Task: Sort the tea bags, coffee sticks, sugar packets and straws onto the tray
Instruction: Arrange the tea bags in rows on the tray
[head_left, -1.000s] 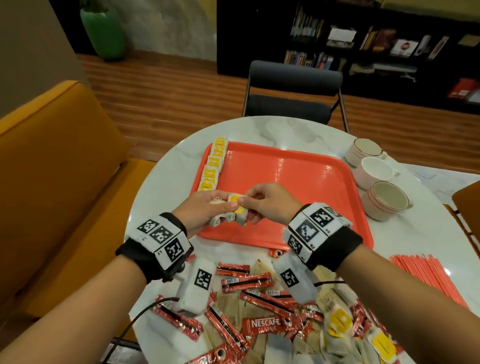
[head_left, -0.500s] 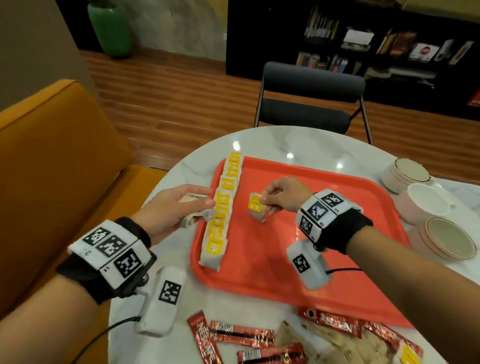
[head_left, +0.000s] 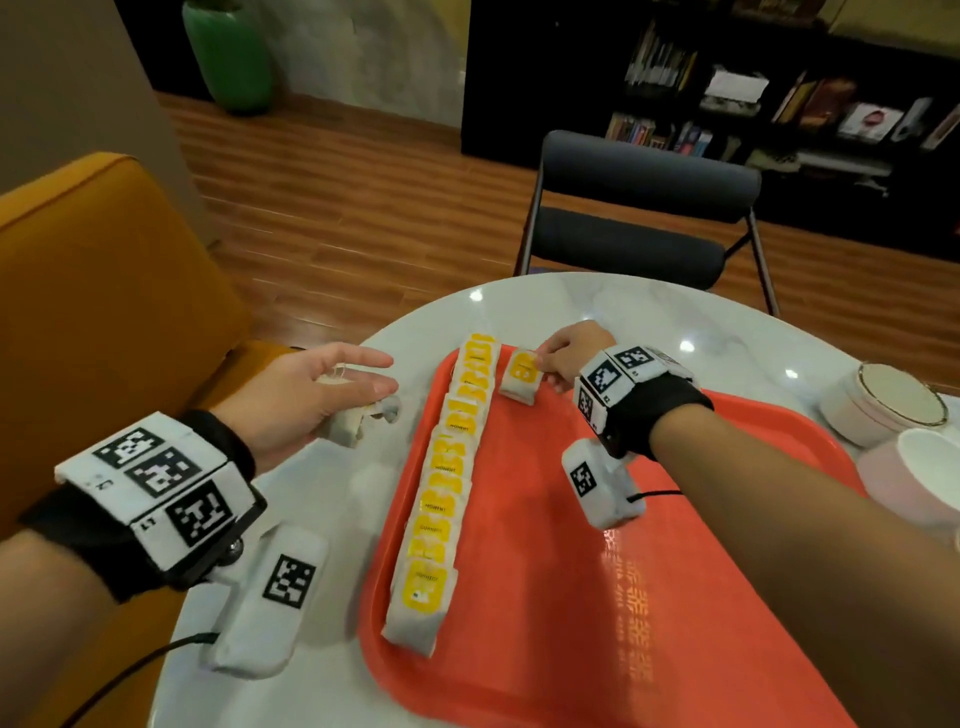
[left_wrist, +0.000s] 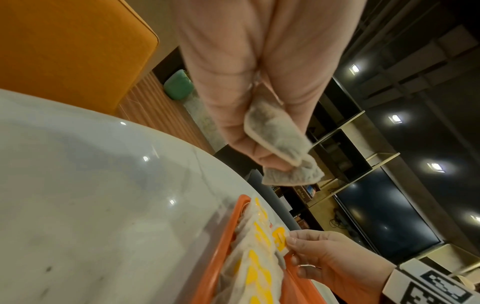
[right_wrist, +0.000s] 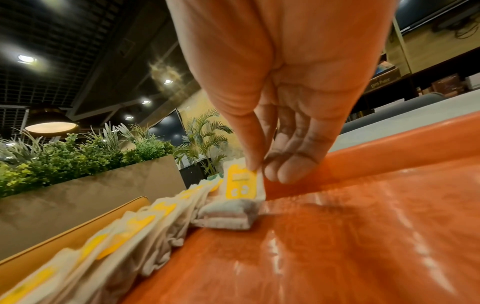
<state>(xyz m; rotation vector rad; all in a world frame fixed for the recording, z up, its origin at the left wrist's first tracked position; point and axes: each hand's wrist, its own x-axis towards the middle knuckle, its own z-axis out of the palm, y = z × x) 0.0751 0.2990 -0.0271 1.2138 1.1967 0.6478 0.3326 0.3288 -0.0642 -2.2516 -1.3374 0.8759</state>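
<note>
While a long overlapping row of tea bags (head_left: 451, 483) is already lying along the left edge of the glossy orange tray (head_left: 675, 597), the right hand (head_left: 569, 356) is pinching another soft, yellow-tagged tea bag (head_left: 521, 375) beside it. The left hand (head_left: 306, 400), over the marble worktop (head_left: 332, 483), is holding crumpled tea bags in curled lower fingers. Coffee, sugar and straws are not showing.

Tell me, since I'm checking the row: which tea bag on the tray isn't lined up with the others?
The tea bag pinched by the right hand at the tray's far end. It sits alone just right of the overlapping row of tea bags.
</note>
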